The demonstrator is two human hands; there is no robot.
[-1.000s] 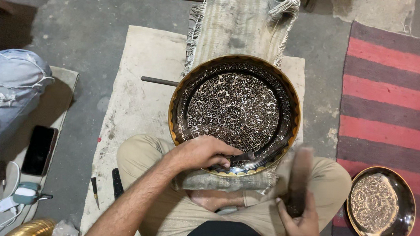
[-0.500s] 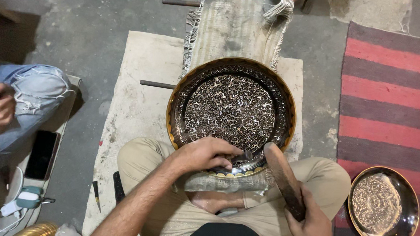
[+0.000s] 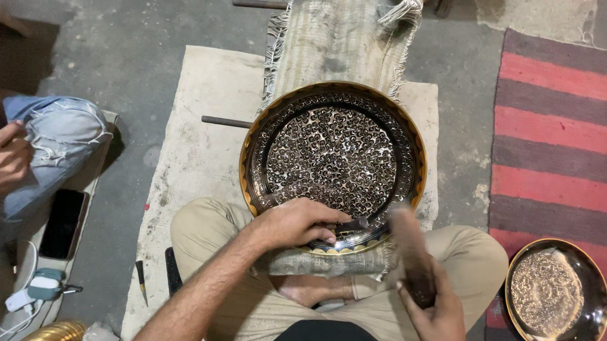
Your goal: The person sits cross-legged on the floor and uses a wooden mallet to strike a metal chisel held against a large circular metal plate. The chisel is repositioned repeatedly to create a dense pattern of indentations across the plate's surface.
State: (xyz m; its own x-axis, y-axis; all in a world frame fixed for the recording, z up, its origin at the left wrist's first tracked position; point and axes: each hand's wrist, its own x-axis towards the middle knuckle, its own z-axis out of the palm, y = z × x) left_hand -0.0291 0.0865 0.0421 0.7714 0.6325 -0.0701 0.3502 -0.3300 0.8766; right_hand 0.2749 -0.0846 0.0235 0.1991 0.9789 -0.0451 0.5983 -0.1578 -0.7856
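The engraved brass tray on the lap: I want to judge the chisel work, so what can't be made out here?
- Chisel tip: head view, hidden under the left hand.
- Mallet: motion-blurred; its grip is covered by the right hand.
- Large tray near rim: hidden by the left hand.
- Small tray: pattern too small to read.

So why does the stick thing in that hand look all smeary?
In the head view the wooden mallet in the right hand is motion-blurred; the engraved plate and left hand look sharp, with soft glints along the plate's brass rim.
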